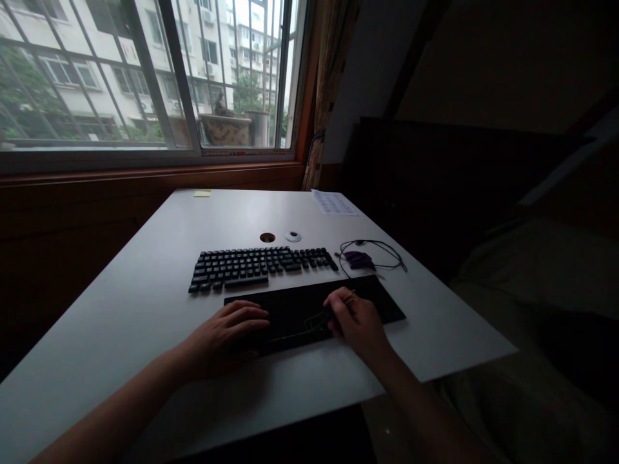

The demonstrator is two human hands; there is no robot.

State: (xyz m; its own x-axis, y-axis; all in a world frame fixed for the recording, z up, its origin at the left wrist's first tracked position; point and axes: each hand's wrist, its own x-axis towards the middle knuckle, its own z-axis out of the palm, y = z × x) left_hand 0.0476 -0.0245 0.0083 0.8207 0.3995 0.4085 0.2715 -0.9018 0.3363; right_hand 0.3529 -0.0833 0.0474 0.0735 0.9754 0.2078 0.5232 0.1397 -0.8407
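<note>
A black keyboard base [290,309] with its keys off lies near the front of the white table. My left hand [227,332] rests over its left end, fingers stretched out and holding nothing. Above the base's right half, my right hand [355,317] is closed on a wire keycap puller [315,321], whose thin loops point left over the base; its handle is mostly hidden by the fingers. Just behind the base, loose black keycaps [251,263] are laid out in keyboard rows.
A dark cable [387,243] curls beside a purple cloth [358,260] at the right. Behind the keycaps are a cable hole [267,238] and a round white cover [293,236]. Printed paper [334,203] and a yellow note [202,193] lie at the table's far edge, below a window.
</note>
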